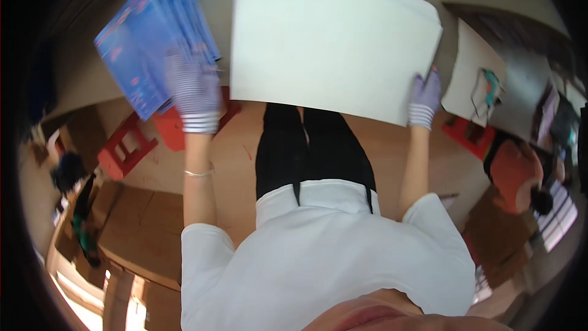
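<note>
The left grip (193,89) is lying over fanned blue sheets (144,43), left of the white stack (331,37); the right grip (424,99) is touching the stack's right edge. Whether either is pinching, I cannot tell; uneven pressure could be sending sheets sliding.

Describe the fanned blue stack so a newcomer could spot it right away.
Start from the large white stack at the top centre of the view. Just left of it, the gloved left hand lies over the fanned blue stack. Its blue colour, small pinkish marks and staggered layers set it apart from its plain white neighbour.
</note>
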Motion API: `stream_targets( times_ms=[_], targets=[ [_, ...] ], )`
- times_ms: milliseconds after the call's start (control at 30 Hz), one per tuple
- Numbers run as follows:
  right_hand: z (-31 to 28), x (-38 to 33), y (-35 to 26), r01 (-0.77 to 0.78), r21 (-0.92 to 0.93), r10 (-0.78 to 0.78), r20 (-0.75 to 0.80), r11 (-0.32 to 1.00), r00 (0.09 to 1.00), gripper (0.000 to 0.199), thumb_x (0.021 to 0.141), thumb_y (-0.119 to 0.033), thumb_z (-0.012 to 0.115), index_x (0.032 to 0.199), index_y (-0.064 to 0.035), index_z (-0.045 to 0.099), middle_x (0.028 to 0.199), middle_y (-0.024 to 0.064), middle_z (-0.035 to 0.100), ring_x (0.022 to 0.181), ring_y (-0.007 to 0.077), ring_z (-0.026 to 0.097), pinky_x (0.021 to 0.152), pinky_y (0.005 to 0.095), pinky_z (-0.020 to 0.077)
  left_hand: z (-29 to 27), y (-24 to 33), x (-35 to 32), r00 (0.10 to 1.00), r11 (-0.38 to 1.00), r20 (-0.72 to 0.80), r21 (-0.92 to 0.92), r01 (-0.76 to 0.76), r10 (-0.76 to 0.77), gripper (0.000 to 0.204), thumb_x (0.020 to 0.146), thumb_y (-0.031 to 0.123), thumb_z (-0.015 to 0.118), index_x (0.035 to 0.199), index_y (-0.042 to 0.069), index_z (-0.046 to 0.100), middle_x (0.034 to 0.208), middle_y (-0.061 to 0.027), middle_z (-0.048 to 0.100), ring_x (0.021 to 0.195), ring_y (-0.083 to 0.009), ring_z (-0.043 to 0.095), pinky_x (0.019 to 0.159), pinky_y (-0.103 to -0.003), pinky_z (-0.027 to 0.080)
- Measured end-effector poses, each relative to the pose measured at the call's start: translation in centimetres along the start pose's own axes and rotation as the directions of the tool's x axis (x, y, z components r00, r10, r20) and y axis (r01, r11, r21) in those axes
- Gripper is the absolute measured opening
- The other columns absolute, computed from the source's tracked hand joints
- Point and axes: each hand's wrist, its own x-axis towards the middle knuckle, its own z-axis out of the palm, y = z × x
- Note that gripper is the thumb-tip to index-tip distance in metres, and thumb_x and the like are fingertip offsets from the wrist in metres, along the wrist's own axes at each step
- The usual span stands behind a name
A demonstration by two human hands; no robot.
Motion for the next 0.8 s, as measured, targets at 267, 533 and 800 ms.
stream_targets(
  times_ms=[267,533,800],
  targets=[
    [-3.6,-2.2,-5.0,0.090,0.105,-0.072,-0.169,0.990,0.983,0.038,0.091,-0.016,0.062,0.122,0.0041,0.058,0.124,0.0240,0.060,0.120,0.0364,0.055,0.102,0.0446,0.0429,4.9,14.3,-2.3,0.881,0.973,0.426,-0.184,-0.138,0.205,0.065,0.084,0.029,0.067,0.142,0.010,0.047,0.157,-0.0176,0.026,0.146,-0.0431,0.018,0.115,-0.062,0.014],
    [-8.8,-2.0,-0.1,-0.095,0.964,0.359,0.000,0.248,0.933,0.027,0.087,0.004,0.061,0.114,0.0057,0.060,0.102,0.0091,0.066,0.093,0.0145,0.062,0.086,0.0265,0.0492,4.3,4.8,3.4,0.890,0.494,0.274,-0.754,0.434,-0.364,0.057,0.086,0.019,0.074,0.132,-0.004,0.048,0.130,-0.0183,0.056,0.113,-0.0246,0.056,0.096,-0.035,0.046],
    [-3.8,3.3,-0.3,-0.277,0.807,0.323,0.114,0.522,0.939,0.022,0.091,-0.003,0.063,0.112,0.0038,0.064,0.105,0.0086,0.067,0.093,0.0131,0.063,0.085,0.0244,0.0504,3.5,6.0,3.4,0.731,0.350,0.358,-0.701,0.621,-0.581,0.024,0.085,0.011,0.076,0.102,-0.005,0.070,0.086,-0.0044,0.070,0.072,-0.0089,0.061,0.068,-0.023,0.050]
  ],
)
